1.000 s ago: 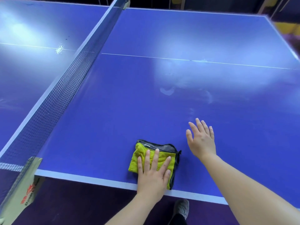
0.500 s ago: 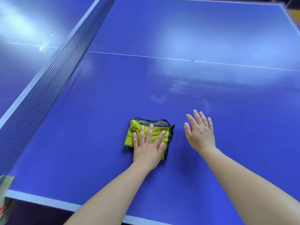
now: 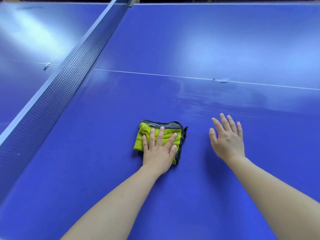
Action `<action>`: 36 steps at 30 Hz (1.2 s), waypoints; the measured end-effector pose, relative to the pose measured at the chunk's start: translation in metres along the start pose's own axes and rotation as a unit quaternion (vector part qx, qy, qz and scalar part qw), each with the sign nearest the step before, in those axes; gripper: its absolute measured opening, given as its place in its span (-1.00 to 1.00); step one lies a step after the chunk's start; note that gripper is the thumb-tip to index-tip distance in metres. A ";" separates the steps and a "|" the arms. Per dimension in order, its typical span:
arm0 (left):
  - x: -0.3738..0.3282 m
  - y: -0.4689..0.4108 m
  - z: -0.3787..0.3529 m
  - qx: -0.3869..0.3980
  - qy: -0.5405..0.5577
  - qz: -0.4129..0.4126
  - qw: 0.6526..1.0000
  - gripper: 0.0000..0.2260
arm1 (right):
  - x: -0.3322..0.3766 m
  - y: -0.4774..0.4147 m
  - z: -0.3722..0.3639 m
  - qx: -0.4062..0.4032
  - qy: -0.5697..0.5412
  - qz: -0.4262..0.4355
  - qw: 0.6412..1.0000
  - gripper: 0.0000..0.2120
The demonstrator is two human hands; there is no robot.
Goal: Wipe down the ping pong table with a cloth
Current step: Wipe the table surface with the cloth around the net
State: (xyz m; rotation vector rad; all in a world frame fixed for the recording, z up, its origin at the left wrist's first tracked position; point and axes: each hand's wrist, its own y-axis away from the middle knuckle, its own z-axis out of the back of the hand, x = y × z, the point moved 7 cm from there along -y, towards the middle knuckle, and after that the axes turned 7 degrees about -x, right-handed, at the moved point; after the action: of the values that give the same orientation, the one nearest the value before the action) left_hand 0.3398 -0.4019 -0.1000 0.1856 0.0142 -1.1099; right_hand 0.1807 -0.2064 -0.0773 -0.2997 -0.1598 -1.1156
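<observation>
From the head feed I follow the stroke: a second ago the folded yellow-and-grey microfibre cloth (image 3: 167, 136) sat at the near edge of the ping pong table (image 3: 103, 135); now it lies well in from that edge, which has dropped out of view, and closer to the white centre line (image 3: 155, 74). The left hand (image 3: 158, 149) lies flat on top of it, fingers straight and spread, pressing rather than gripping; the right hand (image 3: 226, 139) has travelled forward beside it, open and holding nothing, fingers loosely fanned (I cannot tell whether the palm touches the surface). The net (image 3: 57, 87) runs off to the left, well apart from the cloth.

I read this as a forward push in mid-pass; pale streaks (image 3: 216, 101) lie just ahead of the right hand, and small specks (image 3: 222, 80) sit on the centre line beyond them; on the other half, past the net, there is a whitish smear (image 3: 47, 64). Much of the table probably remains to be wiped.
</observation>
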 end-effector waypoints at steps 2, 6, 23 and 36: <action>-0.002 -0.020 0.002 0.006 -0.005 -0.001 1.000 -0.50 | -0.012 -0.009 -0.001 -0.008 0.008 -0.003 1.000 -0.38; -0.003 -0.064 0.008 0.006 -0.006 -0.015 1.000 -0.54 | -0.036 -0.026 0.000 -0.021 0.022 -0.026 0.999 -0.38; -0.020 -0.242 0.029 0.005 0.022 -0.033 0.999 -0.54 | -0.074 -0.065 -0.019 -0.049 0.032 -0.067 0.996 -0.44; -0.044 -0.277 0.032 0.008 0.034 -0.018 0.999 -0.54 | -0.071 -0.069 -0.019 -0.063 0.053 -0.055 0.995 -0.47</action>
State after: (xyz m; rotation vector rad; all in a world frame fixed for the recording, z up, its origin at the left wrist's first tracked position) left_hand 0.0706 -0.4875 -0.1034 0.2387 0.0686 -1.1402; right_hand 0.0877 -0.1795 -0.1036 -0.3459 -0.0112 -1.2510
